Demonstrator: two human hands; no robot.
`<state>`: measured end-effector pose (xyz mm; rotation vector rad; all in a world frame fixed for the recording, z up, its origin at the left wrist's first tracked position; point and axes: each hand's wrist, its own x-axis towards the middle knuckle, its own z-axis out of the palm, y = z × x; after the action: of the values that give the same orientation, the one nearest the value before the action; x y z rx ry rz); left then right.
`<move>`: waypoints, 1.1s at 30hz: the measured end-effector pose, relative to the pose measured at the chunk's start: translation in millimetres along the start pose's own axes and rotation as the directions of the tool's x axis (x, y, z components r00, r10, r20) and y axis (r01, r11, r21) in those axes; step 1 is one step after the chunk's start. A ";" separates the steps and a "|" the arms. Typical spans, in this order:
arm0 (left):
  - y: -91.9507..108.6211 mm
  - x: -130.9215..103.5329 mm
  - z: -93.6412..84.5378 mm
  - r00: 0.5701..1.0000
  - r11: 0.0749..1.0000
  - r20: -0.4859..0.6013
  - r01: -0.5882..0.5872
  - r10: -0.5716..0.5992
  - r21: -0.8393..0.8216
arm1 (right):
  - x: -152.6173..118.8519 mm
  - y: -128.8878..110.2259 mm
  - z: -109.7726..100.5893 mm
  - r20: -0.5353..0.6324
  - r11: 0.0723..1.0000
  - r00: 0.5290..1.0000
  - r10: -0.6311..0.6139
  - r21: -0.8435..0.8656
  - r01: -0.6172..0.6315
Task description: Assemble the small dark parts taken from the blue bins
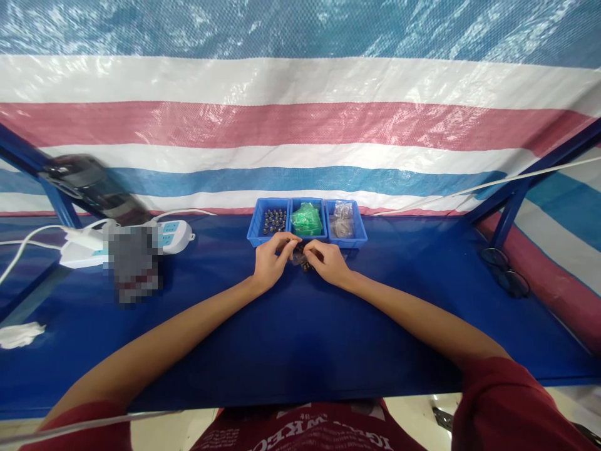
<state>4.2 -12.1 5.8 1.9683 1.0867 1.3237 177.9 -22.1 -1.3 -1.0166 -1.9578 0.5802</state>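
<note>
My left hand (272, 261) is in front of the left blue bin (253, 233), thumb and index finger closed together on something too small to make out. Close by on the right, my right hand (329, 263) has its fingers pinched, and what they hold is hidden. Small dark parts (305, 266) lie on the blue table between the two hands. Small metal pieces (274, 220) fill part of the left bin. Green plastic bags (306, 219) sit in the middle bin, and clear bags (342, 224) are in the right one.
At the left are a white power strip (176, 237) with cables, a dark bottle (94, 188), a blurred dark object (136, 263) and a white crumpled piece (21, 335). Black glasses (509, 274) lie at the right, near the blue frame. A striped sheet (300, 125) hangs behind.
</note>
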 end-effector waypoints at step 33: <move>-3.9 2.3 -2.3 0.985 0.982 0.060 -0.168 0.163 0.087 | -0.5 0.2 1.6 0.020 0.999 0.999 -0.027 0.034 0.027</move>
<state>1.2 -8.1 4.8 2.1894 0.9926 1.3187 176.8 -22.4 -2.5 -0.9651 -1.9699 0.6089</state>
